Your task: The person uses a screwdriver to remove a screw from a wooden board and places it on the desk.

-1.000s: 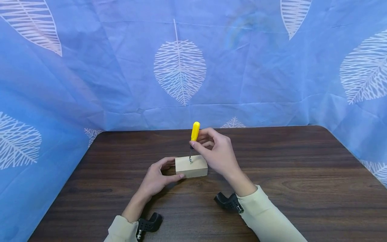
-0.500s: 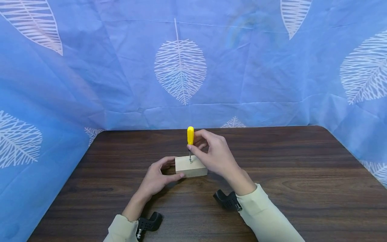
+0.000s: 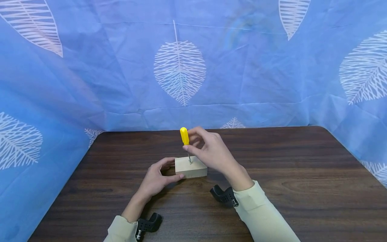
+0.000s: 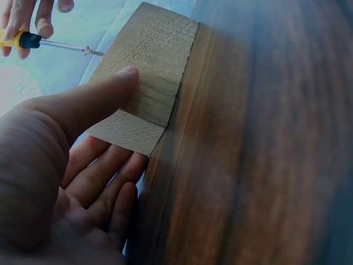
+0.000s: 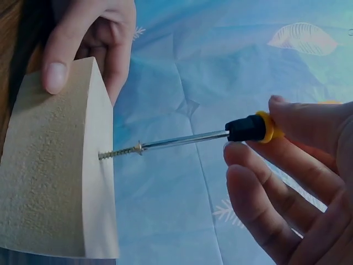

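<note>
A big blue cloth (image 3: 127, 60) hangs behind everything, with white leaf shapes on it and soft creases. In front is the table (image 3: 302, 174), flat and dark brown, with stripes of wood grain and round corners at the back.

The left hand (image 3: 155, 178) holds one end of the block, its thumb on the near side and its other fingers on the far side. The right hand (image 3: 214, 151) pinches the screwdriver by the low part of its handle, and the fingers not needed there are loosely bent.

The wooden block (image 3: 193, 170) sits on the table near the middle. It is pale and shaped like a brick. One side looks rough and bumpy, but the top looks smoother.

The screwdriver (image 3: 184, 136) has a smooth yellow handle, a black collar and a thin shiny metal rod. It leans a little, and its tip meets the screw's head.

The small metal screw (image 5: 121, 151) stands in the top of the block. Its point seems to be in the wood, so a start looks made. Much of its twisty thread shows outside, so I think most of the turning is left.
</note>
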A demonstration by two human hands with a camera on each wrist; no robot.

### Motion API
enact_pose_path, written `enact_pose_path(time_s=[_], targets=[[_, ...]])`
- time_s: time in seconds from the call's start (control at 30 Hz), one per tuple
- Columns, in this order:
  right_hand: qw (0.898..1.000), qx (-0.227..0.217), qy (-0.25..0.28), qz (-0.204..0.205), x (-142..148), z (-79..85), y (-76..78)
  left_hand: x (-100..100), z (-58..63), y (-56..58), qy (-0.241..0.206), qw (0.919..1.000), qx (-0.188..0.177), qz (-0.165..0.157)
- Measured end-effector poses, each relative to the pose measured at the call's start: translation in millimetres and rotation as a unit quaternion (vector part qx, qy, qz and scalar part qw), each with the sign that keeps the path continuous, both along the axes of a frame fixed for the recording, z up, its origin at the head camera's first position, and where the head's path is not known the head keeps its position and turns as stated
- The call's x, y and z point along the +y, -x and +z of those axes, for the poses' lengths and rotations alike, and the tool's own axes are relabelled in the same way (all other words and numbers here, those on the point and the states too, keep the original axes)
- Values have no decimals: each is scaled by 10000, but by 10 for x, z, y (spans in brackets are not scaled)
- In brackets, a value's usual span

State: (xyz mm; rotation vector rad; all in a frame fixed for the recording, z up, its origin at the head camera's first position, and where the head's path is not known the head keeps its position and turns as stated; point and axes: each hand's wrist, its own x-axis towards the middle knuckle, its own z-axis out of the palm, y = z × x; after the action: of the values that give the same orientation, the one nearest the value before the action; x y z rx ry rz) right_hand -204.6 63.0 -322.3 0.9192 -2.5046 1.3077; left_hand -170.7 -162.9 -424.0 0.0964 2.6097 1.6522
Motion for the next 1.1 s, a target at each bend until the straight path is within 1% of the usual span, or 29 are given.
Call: enact_pose_path(time_s=[0.2,0.47,0.77,0.97,1.1], targets=[[9999,-80,-45,137,-24,14,26,1,-2,4,-10,10000,-69,-12],[9992,-58,-385,93,-44,34,43,7,2,16,26,10000,-32,-15],[9993,-216,-314,-42,-17,25,36,2,5,8,65,10000,-30,-29],[9991,-270,-257,-211,-12,18,37,8,1,4,94,10000,-10,-23],[9994,-242,-235,-97,-5,38,38,5,5,0,109,9999,30,-37]])
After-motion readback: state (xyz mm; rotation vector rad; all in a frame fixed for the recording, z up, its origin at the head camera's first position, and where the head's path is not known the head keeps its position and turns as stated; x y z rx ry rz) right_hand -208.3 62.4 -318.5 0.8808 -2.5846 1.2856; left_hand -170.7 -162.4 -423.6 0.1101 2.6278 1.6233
